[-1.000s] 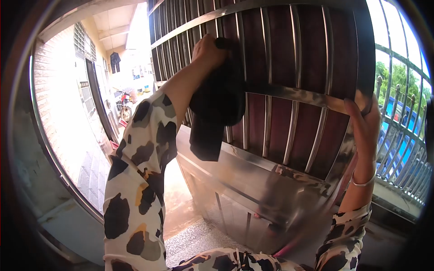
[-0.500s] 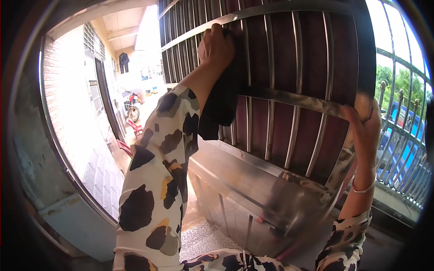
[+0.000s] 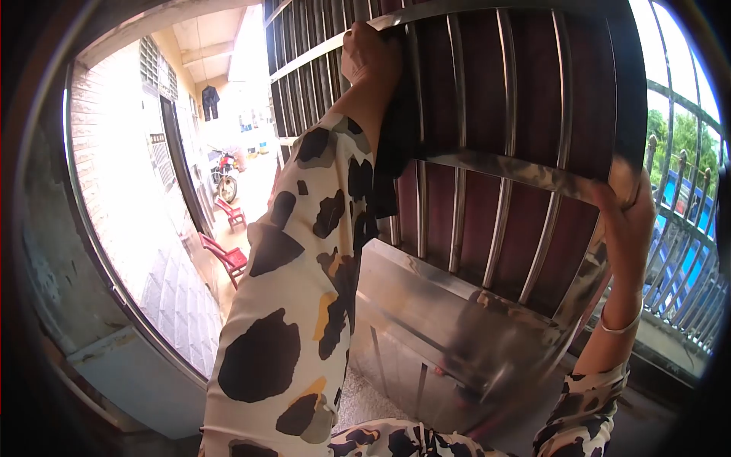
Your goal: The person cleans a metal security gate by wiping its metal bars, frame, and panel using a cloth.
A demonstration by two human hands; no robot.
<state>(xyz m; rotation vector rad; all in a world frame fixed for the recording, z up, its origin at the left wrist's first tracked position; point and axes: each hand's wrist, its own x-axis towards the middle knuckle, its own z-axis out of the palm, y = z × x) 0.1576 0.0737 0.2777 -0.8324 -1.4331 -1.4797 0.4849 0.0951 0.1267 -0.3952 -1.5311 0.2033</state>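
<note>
Two hands are on one barred metal door (image 3: 458,221), which fills the middle of our view. We note the left hand (image 3: 371,55) raised high against the bars, close to the upper crossrail (image 3: 442,11), its fingers curled on a black cloth (image 3: 397,137) — some of the fingertips are hidden from us. The cloth hangs below the wrist, in front of the bars and partly behind the forearm. Right hand (image 3: 628,209): clasped on the door's upright edge, level with the middle crossrail (image 3: 510,167), thumb on the near face; we cannot make out the far ends of its fingers. We log a pale bangle (image 3: 620,326) on that wrist, patterned sleeves (image 3: 259,358) on both arms. Under the bars, a shiny solid panel (image 3: 411,327) carries blurred reflections.

To our left, beyond the doorway — red chairs (image 3: 234,263), a motorcycle (image 3: 226,179), a dark garment (image 3: 210,103) hanging up. To our right, a spiked railing (image 3: 682,161), with green foliage (image 3: 689,135) and something blue behind it.
</note>
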